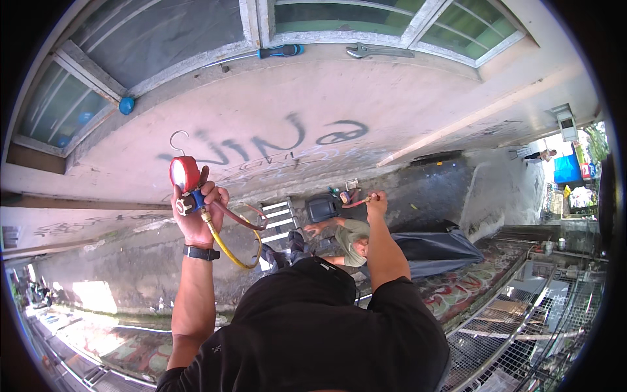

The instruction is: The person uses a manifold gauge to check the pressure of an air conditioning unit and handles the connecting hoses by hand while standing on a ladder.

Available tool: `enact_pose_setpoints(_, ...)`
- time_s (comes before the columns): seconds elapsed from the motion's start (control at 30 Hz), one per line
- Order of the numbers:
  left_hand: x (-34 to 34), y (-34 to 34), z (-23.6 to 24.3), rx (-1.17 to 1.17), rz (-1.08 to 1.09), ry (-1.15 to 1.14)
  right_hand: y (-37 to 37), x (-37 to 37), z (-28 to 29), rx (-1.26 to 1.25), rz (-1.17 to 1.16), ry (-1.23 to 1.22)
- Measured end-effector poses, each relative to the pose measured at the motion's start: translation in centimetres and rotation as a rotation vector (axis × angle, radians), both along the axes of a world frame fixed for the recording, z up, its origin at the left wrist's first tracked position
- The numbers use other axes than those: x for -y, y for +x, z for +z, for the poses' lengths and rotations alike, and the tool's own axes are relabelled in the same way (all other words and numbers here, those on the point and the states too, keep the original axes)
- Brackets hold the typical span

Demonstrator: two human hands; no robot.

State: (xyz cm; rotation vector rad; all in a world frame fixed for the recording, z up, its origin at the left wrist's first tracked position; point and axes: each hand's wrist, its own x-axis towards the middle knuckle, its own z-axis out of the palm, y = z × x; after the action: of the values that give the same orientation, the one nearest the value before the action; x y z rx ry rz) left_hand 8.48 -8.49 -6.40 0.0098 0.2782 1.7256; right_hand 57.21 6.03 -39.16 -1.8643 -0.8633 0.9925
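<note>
My left hand (200, 209) grips a pressure gauge (184, 172) with a red rim, a metal hook on top and a blue valve body below it. A yellow hose (225, 249) loops down from the brass fitting beneath the valve. A dull red hose (238, 219) also runs from the gauge side and drops toward the ladder. Out to the right, my right hand (376, 204) pinches the end of a reddish hose (356, 204). Whether the two reddish lengths are one hose, I cannot tell.
On the window ledge lie a screwdriver (281, 51) and an adjustable wrench (379, 51). Below me are a ladder (279, 221), a dark case (322, 208), a person in an olive shirt (353, 242) and a black tarp (428, 253). A metal mesh (506, 336) stands lower right.
</note>
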Motion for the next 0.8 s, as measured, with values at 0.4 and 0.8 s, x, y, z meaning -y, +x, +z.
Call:
enact_pose_setpoints(0.4, -0.7, -0.2, 0.5, 0.050, 0.009, 0.060, 3.9, 4.0, -1.6, -0.236, -0.093, 0.019)
enact_pose_setpoints(0.8, 0.4, 0.4, 1.2, 0.082, 0.023, 0.054, -3.2, 6.5, 1.1, 0.308, -0.183, -0.269)
